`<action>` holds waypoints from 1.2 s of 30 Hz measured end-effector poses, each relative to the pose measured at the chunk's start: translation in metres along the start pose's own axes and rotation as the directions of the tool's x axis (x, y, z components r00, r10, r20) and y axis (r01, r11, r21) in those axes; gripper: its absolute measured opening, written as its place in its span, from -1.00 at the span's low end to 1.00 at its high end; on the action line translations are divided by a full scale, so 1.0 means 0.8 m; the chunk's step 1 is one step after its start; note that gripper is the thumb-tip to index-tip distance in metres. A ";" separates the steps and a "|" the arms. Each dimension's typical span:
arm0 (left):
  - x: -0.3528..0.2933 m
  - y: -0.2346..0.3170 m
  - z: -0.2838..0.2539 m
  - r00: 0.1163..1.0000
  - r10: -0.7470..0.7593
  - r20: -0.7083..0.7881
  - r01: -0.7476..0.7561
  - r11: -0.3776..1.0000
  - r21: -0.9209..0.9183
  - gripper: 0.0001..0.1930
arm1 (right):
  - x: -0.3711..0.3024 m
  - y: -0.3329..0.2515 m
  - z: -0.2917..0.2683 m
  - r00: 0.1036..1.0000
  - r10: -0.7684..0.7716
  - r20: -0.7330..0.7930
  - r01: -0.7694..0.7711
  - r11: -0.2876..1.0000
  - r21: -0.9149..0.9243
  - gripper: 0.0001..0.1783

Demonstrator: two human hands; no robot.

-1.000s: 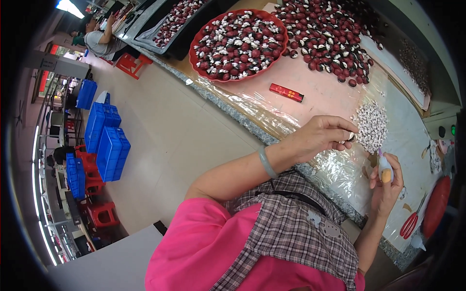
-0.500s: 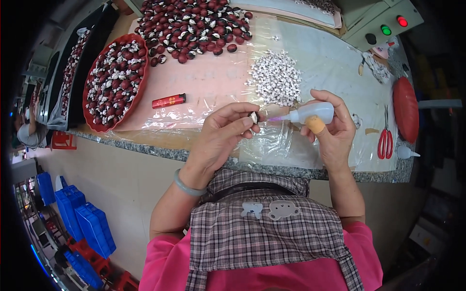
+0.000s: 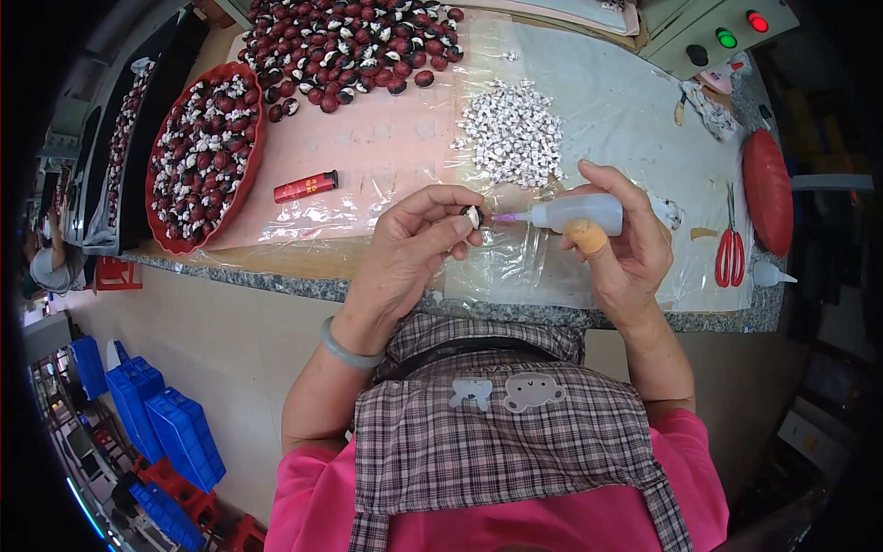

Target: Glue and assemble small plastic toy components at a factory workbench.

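Between thumb and fingers of my left hand is a small rounded piece, dark with a white face. My right hand grips a translucent squeeze bottle, lying sideways, its thin purplish nozzle pointing left, close to the piece; whether it touches I cannot tell. A tan cover wraps the right thumb. Beyond the hands lies a heap of small white pieces with dark marks. Farther left is a pile of dark red, black and white rounded pieces.
A red scalloped tray of red and white pieces stands at left, near a red lighter. At right lie red-handled scissors, a small nozzled bottle and a red oval dish. A control box with lights stands behind.
The view has shifted slightly, so the table things sit a little lefter and higher. Both hands keep their grips; the nozzle stays near the small piece.
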State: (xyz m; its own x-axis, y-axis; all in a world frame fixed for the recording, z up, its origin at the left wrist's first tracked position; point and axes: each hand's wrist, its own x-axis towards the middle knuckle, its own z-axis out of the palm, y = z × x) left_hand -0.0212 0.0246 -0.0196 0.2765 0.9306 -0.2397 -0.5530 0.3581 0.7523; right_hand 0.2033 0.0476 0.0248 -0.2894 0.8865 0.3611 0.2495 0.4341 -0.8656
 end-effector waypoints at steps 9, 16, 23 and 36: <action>-0.001 0.002 0.003 1.000 -0.011 -0.008 0.011 1.000 0.027 -0.76 | 0.000 0.003 0.001 0.999 -0.042 0.032 0.045 0.996 -0.082 -0.55; 0.000 0.003 0.004 1.000 -0.019 -0.004 0.019 0.999 0.033 -0.77 | 0.001 -0.005 0.005 0.999 -0.008 -0.034 0.005 0.994 -0.105 -0.52; 0.000 0.001 0.004 1.000 -0.020 -0.009 0.020 1.000 0.019 -0.77 | 0.004 0.000 0.000 0.987 -0.161 -0.007 0.157 0.974 -0.163 -0.52; -0.001 0.001 -0.001 1.000 -0.025 -0.008 0.025 0.999 -0.043 -0.75 | 0.013 0.029 -0.042 0.928 0.373 -0.008 -0.303 0.768 0.564 -0.62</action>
State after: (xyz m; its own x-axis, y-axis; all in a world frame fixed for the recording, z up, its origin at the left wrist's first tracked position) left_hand -0.0225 0.0240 -0.0189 0.2839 0.9220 -0.2633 -0.5792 0.3837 0.7192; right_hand 0.2370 0.0725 0.0205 -0.1678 0.9857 0.0155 -0.2423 -0.0260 -0.9698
